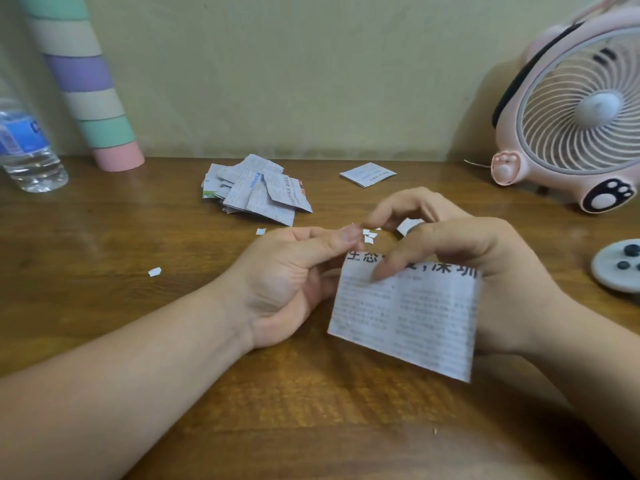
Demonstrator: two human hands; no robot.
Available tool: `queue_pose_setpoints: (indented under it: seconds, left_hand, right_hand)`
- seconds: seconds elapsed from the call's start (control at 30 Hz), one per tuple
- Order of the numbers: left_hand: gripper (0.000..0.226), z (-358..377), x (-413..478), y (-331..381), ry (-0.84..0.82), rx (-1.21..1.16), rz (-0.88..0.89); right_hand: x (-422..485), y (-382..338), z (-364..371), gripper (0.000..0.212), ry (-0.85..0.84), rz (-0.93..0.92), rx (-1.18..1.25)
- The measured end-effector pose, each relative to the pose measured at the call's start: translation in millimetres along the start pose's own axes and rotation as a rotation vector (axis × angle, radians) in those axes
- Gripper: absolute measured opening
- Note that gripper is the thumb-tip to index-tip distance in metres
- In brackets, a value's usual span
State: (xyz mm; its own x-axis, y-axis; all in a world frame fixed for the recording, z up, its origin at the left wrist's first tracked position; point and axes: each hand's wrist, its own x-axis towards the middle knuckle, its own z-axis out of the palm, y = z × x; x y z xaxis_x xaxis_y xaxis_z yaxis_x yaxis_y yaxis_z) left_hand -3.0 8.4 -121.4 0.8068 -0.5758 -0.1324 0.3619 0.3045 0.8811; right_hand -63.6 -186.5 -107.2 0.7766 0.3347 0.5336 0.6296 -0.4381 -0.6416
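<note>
A home room, likely a bedroom corner: a wooden desk (104, 323) against a plain wall, with a pink paw-print fan (571, 126), a water bottle (24, 143) and a pastel striped tube (86, 84).

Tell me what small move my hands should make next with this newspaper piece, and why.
Likely slide the thumb of the left hand along the top edge of the newspaper piece to crease it: the right hand pinches that edge, and the pile of folded pieces behind suggests folding work.

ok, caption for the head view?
Left hand and right hand hold a folded newspaper sheet over the wooden desk; folded paper pile behind.
</note>
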Motion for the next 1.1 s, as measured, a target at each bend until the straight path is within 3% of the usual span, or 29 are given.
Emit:
queue_pose_setpoints:
  seconds: [0.27,0.43,0.5,0.6,0.7,0.83,1.03,1.1]
  left_hand:
    - [0.039,3,-4,-1,-0.007,0.056,0.036]
    - [0.038,4,0,-1,0.162,0.025,0.156]
    - [0.029,2,3,-2,0.236,0.06,0.207]
    - [0.021,-1,4,-7,0.332,0.218,0.314]
    - [0.02,-1,3,-10,0.381,0.37,0.39]
    - [0.02,-1,2,-11,0.396,0.549,0.475]
    - [0.001,1,2,-11,0.402,0.489,0.492]
    - [0.011,0,2,-5,0.452,0.504,0.603]
  right_hand:
    - [0,9,-3,0.012,-0.107,0.11,0.145]
    - [3,11,-6,0.039,0.123,0.26,0.391]
    - [4,11,-11,0.051,0.222,0.406,0.548]
    - [7,6,-10,0.068,0.196,0.571,0.717]
    - [7,1,0,0.067,0.224,0.611,0.494]
    - [6,0,-1,0.056,0.307,0.63,0.447]
    - [5,2,-1,0.018,0.174,0.497,-0.106]
    - [5,3,-1,0.011,0.112,0.497,-0.198]
